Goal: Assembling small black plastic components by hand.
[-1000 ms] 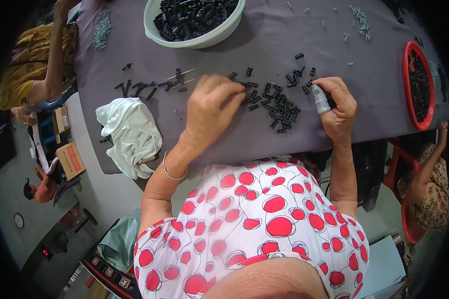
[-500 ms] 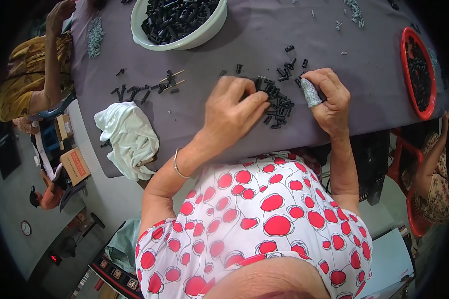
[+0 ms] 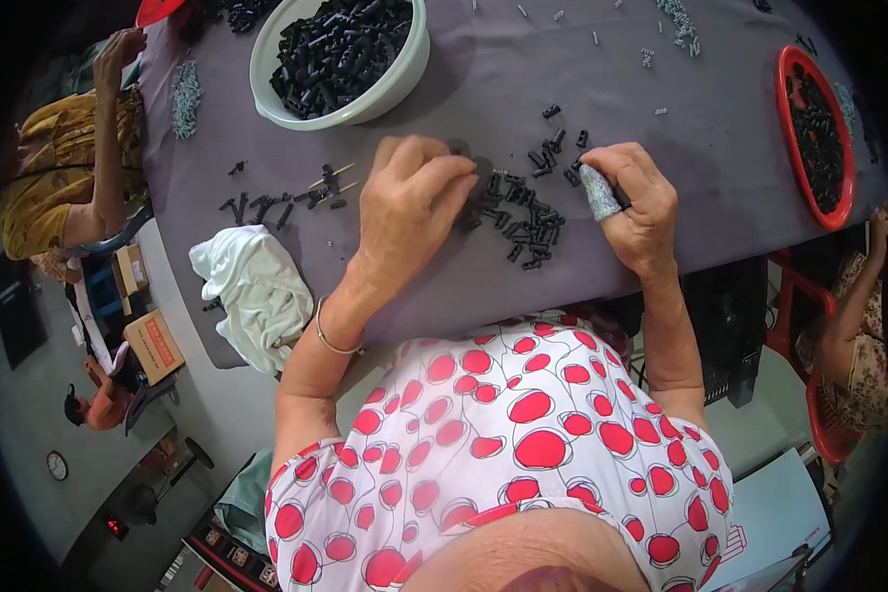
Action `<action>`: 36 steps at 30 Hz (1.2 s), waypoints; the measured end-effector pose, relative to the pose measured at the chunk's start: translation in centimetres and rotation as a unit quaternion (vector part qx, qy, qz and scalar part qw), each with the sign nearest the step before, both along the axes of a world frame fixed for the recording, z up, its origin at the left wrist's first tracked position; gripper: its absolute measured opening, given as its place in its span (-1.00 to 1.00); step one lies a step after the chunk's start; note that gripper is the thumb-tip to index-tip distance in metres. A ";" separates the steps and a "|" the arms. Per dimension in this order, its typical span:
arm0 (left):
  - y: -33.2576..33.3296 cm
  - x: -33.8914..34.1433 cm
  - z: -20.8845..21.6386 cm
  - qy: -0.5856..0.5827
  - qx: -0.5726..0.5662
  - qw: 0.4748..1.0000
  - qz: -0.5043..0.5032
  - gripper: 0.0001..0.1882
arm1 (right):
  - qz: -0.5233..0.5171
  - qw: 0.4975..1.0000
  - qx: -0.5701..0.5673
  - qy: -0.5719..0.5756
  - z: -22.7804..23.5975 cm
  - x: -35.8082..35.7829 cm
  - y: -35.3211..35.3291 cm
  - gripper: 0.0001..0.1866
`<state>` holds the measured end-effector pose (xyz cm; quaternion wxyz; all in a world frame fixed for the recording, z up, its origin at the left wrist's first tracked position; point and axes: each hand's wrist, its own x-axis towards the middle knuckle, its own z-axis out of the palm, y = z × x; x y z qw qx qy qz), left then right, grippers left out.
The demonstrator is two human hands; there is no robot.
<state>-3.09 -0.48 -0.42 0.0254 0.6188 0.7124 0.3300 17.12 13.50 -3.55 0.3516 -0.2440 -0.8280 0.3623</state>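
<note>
A heap of small black plastic parts (image 3: pixel 523 212) lies on the grey-purple table (image 3: pixel 493 79) in front of me. My left hand (image 3: pixel 405 202) rests palm down at the heap's left edge, its fingers curled onto the parts. Just right of the heap is my right hand (image 3: pixel 636 202), fingers bent, with a grey wrap over its forefinger (image 3: pixel 598 192). It seems to pinch a small black part, mostly hidden by the fingers.
A white bowl (image 3: pixel 405 74) full of black parts stands at the back. A red tray (image 3: pixel 819 133) of black parts sits at the right edge. A white cloth (image 3: pixel 252 291) hangs over the near left edge. Other people sit at the left (image 3: pixel 59 168) and right (image 3: pixel 858 326).
My left hand has slid a little left along the heap and my right hand has drawn back from it. The view has shifted, so the table sits lower in the picture.
</note>
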 end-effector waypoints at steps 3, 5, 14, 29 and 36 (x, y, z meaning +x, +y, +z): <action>-0.6 0.0 -0.5 -0.004 0.006 1.000 0.015 -0.84 | 0.004 1.000 0.000 -0.005 -0.1 0.1 0.0 -0.68; -1.4 0.1 -0.5 -0.006 0.003 1.000 0.024 -0.84 | 0.004 1.000 0.003 -0.006 0.0 0.1 -0.1 -0.68; 1.6 0.9 -0.5 -0.043 0.014 0.999 -0.022 -0.81 | 0.012 0.999 0.029 -0.014 -0.1 -0.5 1.1 -0.68; 3.3 0.4 1.6 0.049 -0.181 0.973 -0.132 -0.93 | 0.008 0.997 0.069 -0.036 0.0 -0.1 -0.2 -0.75; 3.6 -0.6 0.9 0.020 -0.169 0.971 -0.165 -0.90 | -0.111 0.987 0.115 -0.021 1.6 0.1 2.8 -0.64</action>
